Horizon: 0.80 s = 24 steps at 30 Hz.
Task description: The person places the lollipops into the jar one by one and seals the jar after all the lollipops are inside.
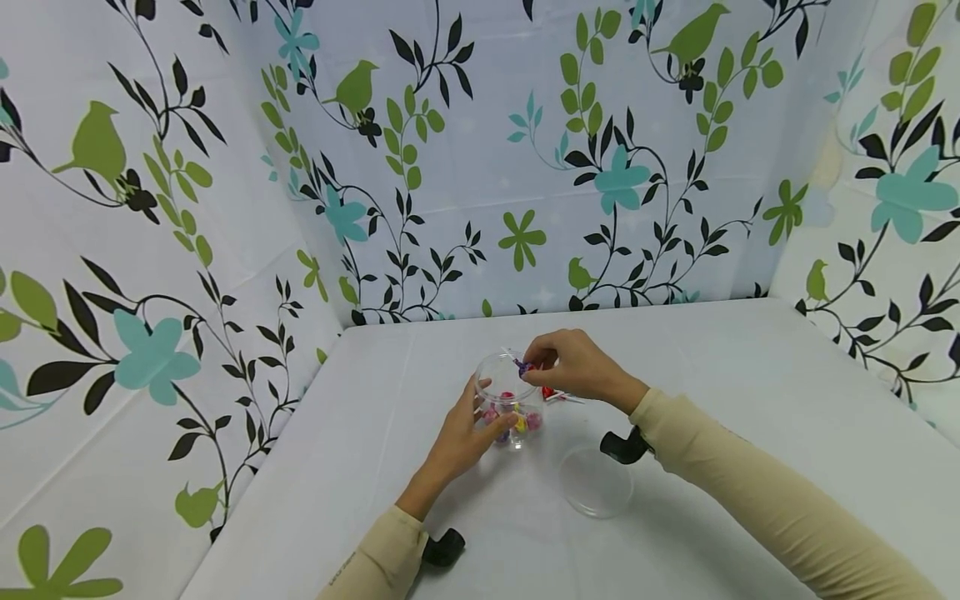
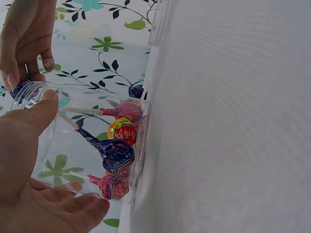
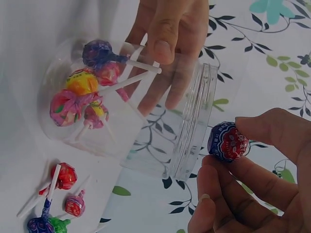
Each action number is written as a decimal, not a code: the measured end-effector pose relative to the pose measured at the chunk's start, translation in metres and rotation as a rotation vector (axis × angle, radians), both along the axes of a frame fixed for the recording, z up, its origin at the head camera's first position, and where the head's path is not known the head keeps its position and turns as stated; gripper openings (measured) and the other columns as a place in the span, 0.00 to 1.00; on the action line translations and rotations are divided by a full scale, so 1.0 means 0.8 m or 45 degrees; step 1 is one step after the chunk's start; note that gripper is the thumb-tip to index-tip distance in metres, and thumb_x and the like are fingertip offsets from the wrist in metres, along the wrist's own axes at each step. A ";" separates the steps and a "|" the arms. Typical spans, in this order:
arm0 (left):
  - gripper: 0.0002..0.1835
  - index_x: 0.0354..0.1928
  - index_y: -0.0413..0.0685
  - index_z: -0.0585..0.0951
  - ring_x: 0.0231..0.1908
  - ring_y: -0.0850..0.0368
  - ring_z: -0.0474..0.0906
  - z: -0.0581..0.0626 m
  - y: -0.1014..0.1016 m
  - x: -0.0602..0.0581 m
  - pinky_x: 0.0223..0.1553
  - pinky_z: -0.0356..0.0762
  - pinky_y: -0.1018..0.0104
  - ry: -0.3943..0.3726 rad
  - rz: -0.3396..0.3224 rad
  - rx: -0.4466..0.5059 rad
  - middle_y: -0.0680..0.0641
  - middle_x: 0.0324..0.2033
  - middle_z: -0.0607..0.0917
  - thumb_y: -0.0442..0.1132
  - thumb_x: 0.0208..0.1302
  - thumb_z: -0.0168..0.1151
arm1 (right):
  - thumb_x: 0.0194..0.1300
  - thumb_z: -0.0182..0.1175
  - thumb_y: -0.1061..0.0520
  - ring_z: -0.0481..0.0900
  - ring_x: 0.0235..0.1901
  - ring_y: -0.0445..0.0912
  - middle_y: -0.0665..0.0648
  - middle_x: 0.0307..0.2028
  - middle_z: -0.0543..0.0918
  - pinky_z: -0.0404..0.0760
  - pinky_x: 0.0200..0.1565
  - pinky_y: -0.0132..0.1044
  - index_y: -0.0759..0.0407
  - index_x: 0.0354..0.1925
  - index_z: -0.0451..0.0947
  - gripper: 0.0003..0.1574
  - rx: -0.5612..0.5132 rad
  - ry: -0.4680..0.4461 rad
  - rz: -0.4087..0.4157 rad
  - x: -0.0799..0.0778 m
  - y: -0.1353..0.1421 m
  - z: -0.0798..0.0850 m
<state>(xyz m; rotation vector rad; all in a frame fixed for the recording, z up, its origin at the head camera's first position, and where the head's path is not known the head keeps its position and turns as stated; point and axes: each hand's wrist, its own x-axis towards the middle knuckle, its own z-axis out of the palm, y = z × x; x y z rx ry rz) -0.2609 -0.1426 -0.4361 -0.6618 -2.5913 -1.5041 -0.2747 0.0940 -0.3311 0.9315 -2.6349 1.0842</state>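
My left hand (image 1: 461,433) grips a clear jar (image 3: 192,121) from the left, thumb on the near side and fingers round the far side. Several wrapped lollipops lie at its bottom, among them a dark blue one (image 2: 116,154) and a yellow one (image 3: 81,82). Right at the jar's open mouth, my right hand (image 1: 573,362) pinches a blue and red lollipop (image 3: 228,141) by its round head, between thumb and fingertips. In the head view its stick points up and to the left over the rim.
Loose lollipops, including a red one (image 3: 64,175) and a green one (image 3: 59,225), lie on the white table (image 1: 712,375) beside the jar. A clear round lid (image 1: 596,483) rests nearer the front. Patterned cloth (image 1: 480,167) stands around the table's back and sides.
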 end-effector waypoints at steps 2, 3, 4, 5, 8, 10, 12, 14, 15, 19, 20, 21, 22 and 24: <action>0.52 0.83 0.49 0.49 0.73 0.39 0.64 0.000 0.000 0.000 0.70 0.67 0.50 0.009 -0.010 0.002 0.40 0.77 0.63 0.57 0.70 0.69 | 0.64 0.74 0.60 0.80 0.33 0.43 0.47 0.32 0.85 0.84 0.37 0.37 0.60 0.41 0.88 0.07 0.009 0.005 0.001 0.000 -0.002 -0.001; 0.52 0.83 0.49 0.49 0.73 0.38 0.64 0.001 0.000 0.000 0.70 0.67 0.50 0.015 -0.017 0.005 0.39 0.77 0.63 0.56 0.70 0.69 | 0.64 0.74 0.60 0.81 0.33 0.43 0.47 0.32 0.85 0.84 0.37 0.37 0.60 0.41 0.88 0.07 0.013 0.007 0.004 0.000 -0.003 -0.002; 0.51 0.83 0.49 0.50 0.73 0.38 0.64 0.001 0.000 0.001 0.70 0.67 0.50 0.021 -0.022 0.008 0.39 0.76 0.64 0.56 0.70 0.69 | 0.64 0.74 0.60 0.80 0.32 0.43 0.47 0.32 0.85 0.83 0.36 0.38 0.59 0.41 0.88 0.07 0.019 0.009 0.006 -0.001 -0.004 -0.003; 0.51 0.83 0.49 0.50 0.73 0.38 0.64 0.002 0.000 0.001 0.70 0.67 0.49 0.026 -0.026 0.013 0.38 0.76 0.64 0.55 0.70 0.69 | 0.64 0.74 0.59 0.80 0.32 0.43 0.47 0.31 0.85 0.83 0.35 0.38 0.59 0.41 0.88 0.07 0.028 0.010 0.007 -0.001 -0.005 -0.004; 0.51 0.83 0.47 0.50 0.73 0.37 0.64 0.002 -0.001 0.001 0.70 0.67 0.48 0.035 -0.035 0.017 0.37 0.76 0.64 0.54 0.70 0.69 | 0.65 0.74 0.58 0.80 0.32 0.43 0.46 0.32 0.85 0.83 0.34 0.37 0.59 0.42 0.88 0.08 0.056 0.011 0.000 -0.003 -0.006 -0.005; 0.51 0.83 0.47 0.50 0.72 0.37 0.64 0.003 0.000 0.001 0.70 0.67 0.48 0.033 -0.038 0.019 0.37 0.76 0.64 0.54 0.70 0.70 | 0.66 0.73 0.58 0.80 0.33 0.44 0.47 0.33 0.85 0.83 0.34 0.36 0.60 0.43 0.88 0.09 0.069 0.024 -0.007 -0.003 -0.006 -0.004; 0.50 0.83 0.47 0.50 0.72 0.38 0.65 0.003 0.000 0.002 0.70 0.68 0.48 0.030 -0.037 0.021 0.37 0.75 0.64 0.54 0.70 0.70 | 0.65 0.74 0.59 0.81 0.34 0.45 0.48 0.34 0.86 0.83 0.35 0.36 0.60 0.44 0.88 0.09 0.069 0.039 -0.014 -0.002 -0.005 -0.003; 0.49 0.82 0.47 0.52 0.72 0.37 0.66 0.004 0.000 0.003 0.69 0.68 0.47 0.039 -0.037 0.028 0.38 0.75 0.65 0.52 0.71 0.70 | 0.65 0.73 0.60 0.81 0.34 0.45 0.48 0.35 0.86 0.83 0.37 0.37 0.60 0.44 0.88 0.09 0.061 0.054 -0.023 -0.001 -0.002 -0.002; 0.49 0.82 0.47 0.52 0.71 0.36 0.66 0.004 0.000 0.002 0.69 0.68 0.46 0.043 -0.036 0.029 0.38 0.75 0.66 0.52 0.71 0.70 | 0.65 0.73 0.60 0.81 0.35 0.45 0.49 0.35 0.86 0.83 0.37 0.37 0.60 0.44 0.88 0.08 0.056 0.062 -0.026 -0.001 0.000 0.000; 0.48 0.82 0.46 0.52 0.71 0.34 0.66 0.004 0.000 0.002 0.69 0.69 0.45 0.058 -0.028 0.028 0.37 0.74 0.66 0.51 0.71 0.70 | 0.67 0.73 0.59 0.81 0.36 0.44 0.49 0.37 0.86 0.83 0.38 0.38 0.60 0.44 0.88 0.08 0.046 0.059 -0.053 -0.002 0.010 -0.001; 0.49 0.82 0.47 0.52 0.71 0.34 0.66 0.003 0.000 0.002 0.69 0.69 0.45 0.054 -0.024 0.025 0.37 0.74 0.66 0.51 0.71 0.70 | 0.67 0.72 0.59 0.81 0.36 0.44 0.49 0.37 0.86 0.83 0.39 0.38 0.60 0.44 0.88 0.08 0.046 0.057 -0.061 -0.003 0.013 -0.002; 0.49 0.82 0.47 0.52 0.71 0.34 0.66 0.003 0.000 0.001 0.69 0.68 0.45 0.052 -0.025 0.024 0.36 0.74 0.66 0.51 0.71 0.70 | 0.67 0.72 0.59 0.81 0.36 0.45 0.49 0.37 0.86 0.83 0.39 0.39 0.60 0.44 0.88 0.08 0.047 0.054 -0.069 -0.004 0.017 -0.003; 0.49 0.82 0.47 0.52 0.71 0.34 0.65 0.002 0.000 0.001 0.69 0.68 0.45 0.053 -0.026 0.024 0.35 0.74 0.66 0.51 0.71 0.70 | 0.68 0.72 0.58 0.81 0.36 0.45 0.49 0.36 0.86 0.83 0.38 0.39 0.60 0.44 0.88 0.08 0.046 0.049 -0.077 -0.005 0.021 -0.004; 0.49 0.82 0.48 0.51 0.72 0.35 0.65 0.002 0.000 0.001 0.69 0.68 0.45 0.049 -0.027 0.022 0.35 0.75 0.65 0.51 0.71 0.70 | 0.68 0.72 0.59 0.80 0.35 0.46 0.49 0.35 0.86 0.83 0.38 0.40 0.60 0.44 0.88 0.08 0.045 0.052 -0.092 -0.006 0.028 -0.006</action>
